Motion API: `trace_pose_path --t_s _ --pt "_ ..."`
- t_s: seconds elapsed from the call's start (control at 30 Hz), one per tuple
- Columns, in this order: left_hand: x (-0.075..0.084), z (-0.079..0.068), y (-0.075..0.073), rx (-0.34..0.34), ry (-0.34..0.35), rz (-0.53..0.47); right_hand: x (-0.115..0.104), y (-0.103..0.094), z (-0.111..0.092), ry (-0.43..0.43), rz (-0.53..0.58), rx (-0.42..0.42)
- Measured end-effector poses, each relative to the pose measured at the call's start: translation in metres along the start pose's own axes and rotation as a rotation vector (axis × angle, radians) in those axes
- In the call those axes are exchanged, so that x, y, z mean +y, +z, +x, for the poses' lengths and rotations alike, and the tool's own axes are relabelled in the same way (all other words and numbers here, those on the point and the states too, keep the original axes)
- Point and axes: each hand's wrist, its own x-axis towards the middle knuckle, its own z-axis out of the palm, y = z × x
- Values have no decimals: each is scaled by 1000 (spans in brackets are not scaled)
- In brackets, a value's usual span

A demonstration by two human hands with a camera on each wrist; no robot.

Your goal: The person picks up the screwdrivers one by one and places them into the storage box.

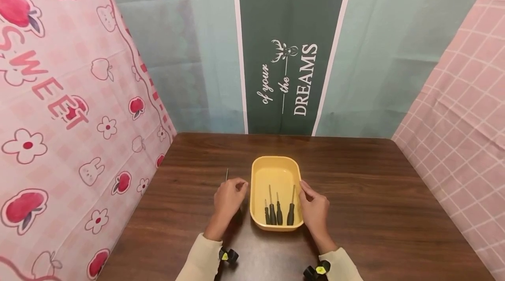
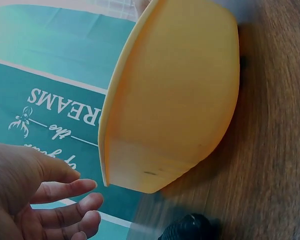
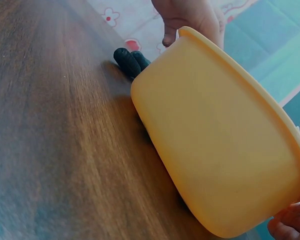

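A yellow plastic tray [image 1: 275, 227] stands on the table, with several black-handled screwdrivers [image 1: 279, 214] lying in its near half, shafts pointing away. My right hand [image 1: 315, 211] holds the tray's right rim; in the right wrist view its fingertips [image 3: 290, 222] show at the wall. Just left of the tray is my left hand [image 1: 229, 195], its fingers loosely bent, apart from the tray and holding nothing. Past that hand pokes a thin metal shaft [image 1: 226, 174], the rest of it hidden. Black handles [image 3: 127, 62] lie outside the tray in the right wrist view.
The brown wooden table [image 1: 355, 184] meets a green curtain [image 1: 213, 75] at its back edge. Pink patterned cloths hang at the left [image 1: 79, 140] and the right [image 1: 453, 110]. Each wrist carries a black camera on a strap.
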Motion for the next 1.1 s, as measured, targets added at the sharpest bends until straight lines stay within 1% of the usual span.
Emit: trace_pose_path --t_s 0.2,0.4,0.6,0.73,0.83,1.1 --pt "-5 -1 -2 -5 -10 -2 1 -1 -1 16 -11 -12" --pt "-11 3 -5 -6 -7 12 1 0 -1 12 -4 -9" --pt "-14 4 -6 -37 -23 36 1 1 -2 14 -8 -8" --pt "-15 5 -6 -53 -34 30 2 0 -1 10 -28 -3" --pt "-17 5 -7 -53 -41 24 2 0 -1 9 -43 -1" --pt "-23 5 -9 -48 -59 41 1 0 -1 8 -35 -5"
